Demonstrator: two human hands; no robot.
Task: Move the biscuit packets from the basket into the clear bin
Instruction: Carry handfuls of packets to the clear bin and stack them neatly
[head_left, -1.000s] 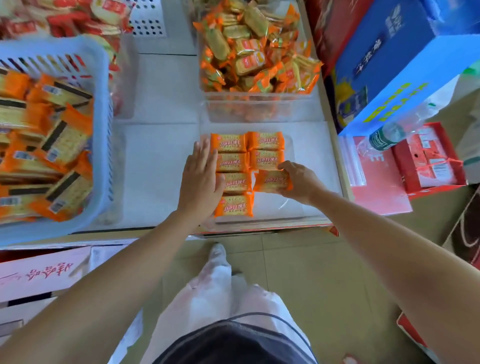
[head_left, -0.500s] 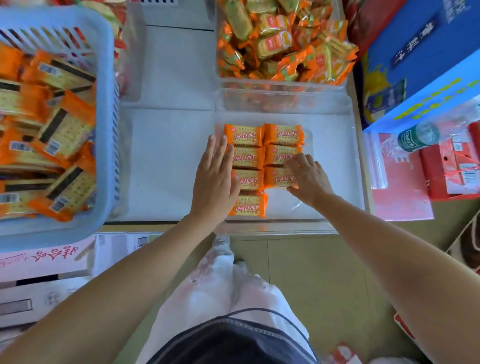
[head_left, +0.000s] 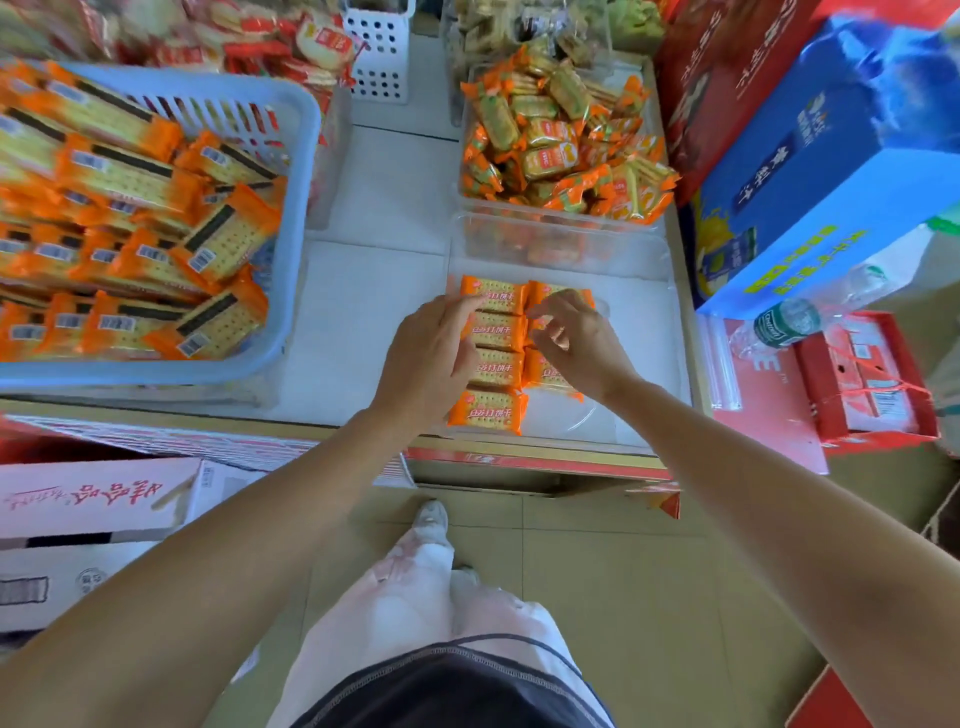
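Observation:
Orange biscuit packets (head_left: 488, 413) lie flat in two neat columns on the floor of the clear bin (head_left: 654, 358), left of its centre. My left hand (head_left: 431, 358) hovers over the left column with relaxed fingers reaching toward the far packets. Loosely curled, my right hand (head_left: 576, 343) holds nothing above the right column and hides part of it. The blue basket (head_left: 301, 218) at the left is piled with more orange packets (head_left: 218, 239).
A second clear bin (head_left: 566, 150) heaped with mixed snack packets stands right behind the first. A blue carton (head_left: 831, 171), a water bottle (head_left: 784, 325) and a red box (head_left: 862, 384) crowd the right. A cardboard box (head_left: 93, 493) sits below the counter at left.
My right hand has let go of the packet it set in the right column and risen with fingers curling. My left hand has lifted off the left column's side and shifted over it.

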